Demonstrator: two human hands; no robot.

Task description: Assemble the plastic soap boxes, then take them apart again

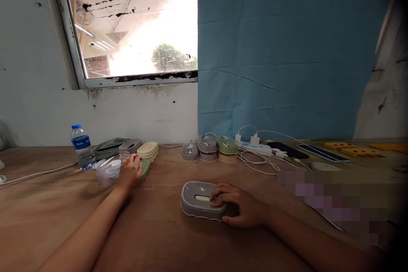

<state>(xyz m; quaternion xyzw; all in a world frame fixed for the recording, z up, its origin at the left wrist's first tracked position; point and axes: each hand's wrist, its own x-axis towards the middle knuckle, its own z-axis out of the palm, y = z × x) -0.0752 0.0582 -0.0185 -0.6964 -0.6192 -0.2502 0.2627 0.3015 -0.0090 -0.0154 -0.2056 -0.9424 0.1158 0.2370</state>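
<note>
Head view, clock dial centred on frame. Shows grey oval lidded box [193, 210] at 6 o'clock, flat on wooden tabletop [165, 238], with cream insert [202, 198] in the lid's slot. Held at its 3 o'clock end by right hand [240, 205], at 5 o'clock on the dial: grasps with fingers curled over the lid beside the insert, thumb low at the near side.

Reaches to 8 o'clock with left hand [130, 172], slightly blurred. Places it between clear plastic tray [103, 172] on its 9 o'clock side and green oval case [145, 170] on its 3 o'clock side, partly covering the case. Cannot tell state of left grip: clasping or merely touching. Shows white round piece [116, 164] at the tray, inside or behind, cannot tell which.

Just past left hand, at 1 o'clock from it: stack of cream oval lids [148, 149]. Toward 9 o'clock on the dial: dark green pouch [110, 146], then upright water bottle [81, 148] with blue cap.

Below dial centre, at 6 o'clock: single grey box [190, 153], grey stack [207, 148], green-over-peach stack [227, 149], side by side. At 4 o'clock: white power strip [259, 148]. At 2 o'clock: blue sheet [287, 51], hanging.
</note>
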